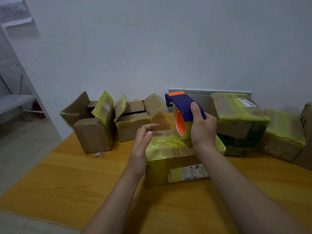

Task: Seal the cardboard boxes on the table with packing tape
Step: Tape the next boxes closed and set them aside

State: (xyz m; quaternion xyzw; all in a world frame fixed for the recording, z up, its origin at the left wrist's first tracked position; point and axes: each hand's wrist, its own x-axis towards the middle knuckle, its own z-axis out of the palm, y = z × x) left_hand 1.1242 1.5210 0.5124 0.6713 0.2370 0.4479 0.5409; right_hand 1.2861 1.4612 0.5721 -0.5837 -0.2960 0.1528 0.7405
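Observation:
A closed cardboard box (170,159) with yellowish tape over its top and a white label on its front sits in the middle of the wooden table (70,179). My right hand (203,129) grips a blue and orange tape dispenser (183,112), whose roll rests on the box's top right. My left hand (142,141) hovers just left of the box's top, fingers relaxed, holding nothing. Two boxes with open flaps stand at the back left: one (92,125) and another (133,120).
Taped boxes crowd the back right: a green-printed one (239,125), a lower one (285,137) and one at the frame's edge (306,137). A grey panel (202,97) leans against the wall behind. A scrap of paper (99,154) lies by the open box. Metal shelving (15,100) stands at the left.

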